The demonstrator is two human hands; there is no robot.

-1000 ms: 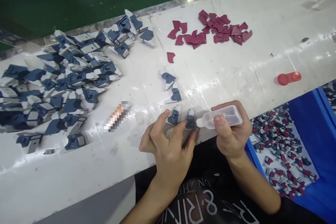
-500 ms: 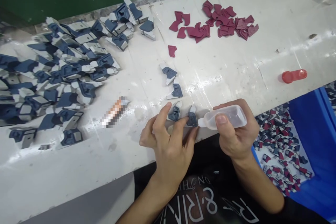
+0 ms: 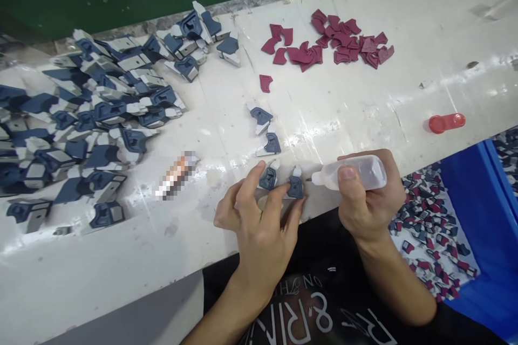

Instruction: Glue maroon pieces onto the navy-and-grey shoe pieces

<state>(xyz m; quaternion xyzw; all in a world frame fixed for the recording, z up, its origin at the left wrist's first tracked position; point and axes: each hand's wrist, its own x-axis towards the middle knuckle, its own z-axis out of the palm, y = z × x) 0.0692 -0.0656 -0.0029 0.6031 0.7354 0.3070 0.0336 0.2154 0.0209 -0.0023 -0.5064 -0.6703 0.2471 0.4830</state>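
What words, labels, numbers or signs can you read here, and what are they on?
"&": large, on the black shirt.
"ON", perhaps: smaller, above it, partly distorted.
Other shirt lettering: too folded or small to read.
Squeeze bottle: no readable label.
Pixelated object: unreadable.

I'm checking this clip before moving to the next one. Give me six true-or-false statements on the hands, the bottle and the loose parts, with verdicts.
1. The right hand holds a translucent squeeze bottle. True.
2. The left hand is at a blue-and-grey part. True.
3. The translucent squeeze bottle points away from that part. False: its nozzle points toward it.
4. A red plastic piece lies to the right of the maroon pieces. True.
5. The maroon pieces are stacked in one neat column. False: they lie scattered on the white table.
6. Maroon shows only on the table. False: parts in the blue bin show it too.
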